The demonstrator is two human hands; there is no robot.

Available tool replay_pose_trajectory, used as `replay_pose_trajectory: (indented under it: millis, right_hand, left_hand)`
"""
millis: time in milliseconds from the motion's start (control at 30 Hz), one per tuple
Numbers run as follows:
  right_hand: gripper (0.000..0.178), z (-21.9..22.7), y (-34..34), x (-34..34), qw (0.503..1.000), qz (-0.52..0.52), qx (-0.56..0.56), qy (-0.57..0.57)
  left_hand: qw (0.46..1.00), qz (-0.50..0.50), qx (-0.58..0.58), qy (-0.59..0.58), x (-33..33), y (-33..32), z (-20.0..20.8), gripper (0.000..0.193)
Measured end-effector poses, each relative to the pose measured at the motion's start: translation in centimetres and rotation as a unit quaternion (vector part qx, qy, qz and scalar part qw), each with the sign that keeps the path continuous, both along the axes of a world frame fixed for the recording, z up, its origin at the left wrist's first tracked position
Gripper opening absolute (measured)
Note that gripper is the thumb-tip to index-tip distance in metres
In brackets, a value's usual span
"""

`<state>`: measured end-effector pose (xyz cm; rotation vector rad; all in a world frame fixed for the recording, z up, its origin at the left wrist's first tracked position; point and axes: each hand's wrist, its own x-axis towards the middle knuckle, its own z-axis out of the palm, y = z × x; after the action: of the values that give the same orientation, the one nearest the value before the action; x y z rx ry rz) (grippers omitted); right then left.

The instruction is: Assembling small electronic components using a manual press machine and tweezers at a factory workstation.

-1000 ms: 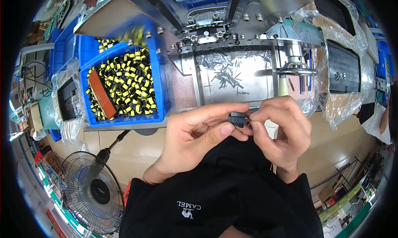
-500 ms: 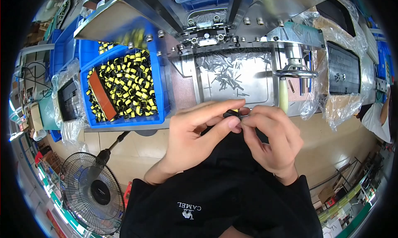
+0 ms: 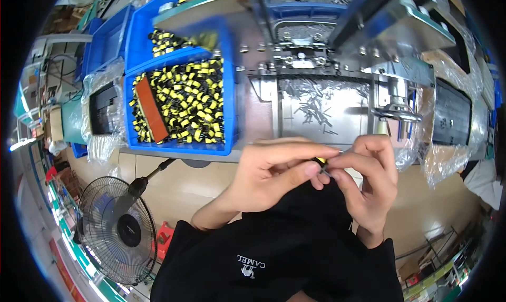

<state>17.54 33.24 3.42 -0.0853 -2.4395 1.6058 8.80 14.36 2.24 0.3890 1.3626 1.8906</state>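
Observation:
In front of my chest, my left hand [image 3: 266, 171] pinches a small black-and-yellow part [image 3: 321, 160] between thumb and fingers. My right hand [image 3: 373, 180] meets it from the other side, its thumb and forefinger closed on a thin grey metal pin [image 3: 327, 173] beside the part. Fingertips hide most of both pieces, so I cannot tell whether the pin is inside the part. Just beyond my hands is a metal tray [image 3: 303, 136] with loose grey pins [image 3: 312, 110].
At the left stands a blue bin [image 3: 182, 149] of black-and-yellow parts, with a reddish-brown block [image 3: 151, 110] on them. A metal press fixture [image 3: 301, 62] rises behind the tray, its handwheel [image 3: 396, 114] at the right. A fan [image 3: 118, 231] stands lower left.
The whole view has shifted, with the bench now farther right in it. My right fingers have drawn slightly away from the left ones, and the thin pin now shows between them.

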Motion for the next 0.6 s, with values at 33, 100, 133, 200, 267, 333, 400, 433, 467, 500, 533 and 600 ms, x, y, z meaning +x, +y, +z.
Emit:
replay_pose_trajectory:
  millis: [33,100,133,200,267,333,400,433,467,500,533,600]
  right_hand:
    - [0.025,-0.2,0.1,-0.1,1.0,0.006,-0.022,0.008]
    - [0.025,-0.5,0.4,0.2,0.998,0.021,-0.067,-0.003]
    - [0.024,-0.6,0.5,0.4,0.993,0.03,-0.109,-0.018]
    - [0.023,-0.4,0.6,0.3,0.989,0.03,-0.143,-0.02]
    - [0.024,-0.1,1.0,0.2,0.986,0.06,-0.155,-0.022]
    - [0.024,-0.6,1.1,0.3,0.985,0.063,-0.158,-0.022]
    - [0.024,-0.9,1.1,0.2,0.985,0.066,-0.16,-0.022]
    - [0.023,-0.9,1.1,0.2,0.983,0.067,-0.17,-0.022]
    - [0.023,-0.9,1.1,0.1,0.981,0.068,-0.179,-0.023]
    - [0.023,-0.9,1.0,0.1,0.981,0.072,-0.179,-0.023]
    - [0.022,-0.9,1.0,0.2,0.981,0.067,-0.182,-0.031]
    - [0.021,-1.0,0.8,0.4,0.98,0.064,-0.184,-0.038]
  left_hand:
    - [1.0,-0.004,-0.017,0.004,0.1,0.0,0.2,0.028]
    - [1.0,-0.002,-0.003,-0.002,0.5,0.1,0.0,0.028]
    - [1.0,-0.007,0.014,-0.012,0.5,0.1,-0.1,0.028]
    - [1.0,-0.005,0.019,-0.022,0.3,0.0,0.2,0.029]
    - [0.998,-0.025,0.039,-0.034,0.1,-0.1,0.3,0.029]
    - [0.998,-0.023,0.042,-0.034,0.2,-0.2,0.2,0.03]
    - [0.998,-0.021,0.047,-0.034,0.2,-0.2,0.1,0.03]
    - [0.998,-0.028,0.046,-0.019,0.1,-0.2,0.1,0.03]
    - [0.998,-0.035,0.044,-0.005,0.1,-0.2,0.0,0.031]
    - [0.999,-0.031,0.044,-0.004,0.1,-0.3,0.0,0.031]
    - [0.998,-0.028,0.047,-0.007,0.3,-0.2,-0.1,0.031]
    - [0.998,-0.024,0.051,-0.009,0.4,-0.3,-0.3,0.032]
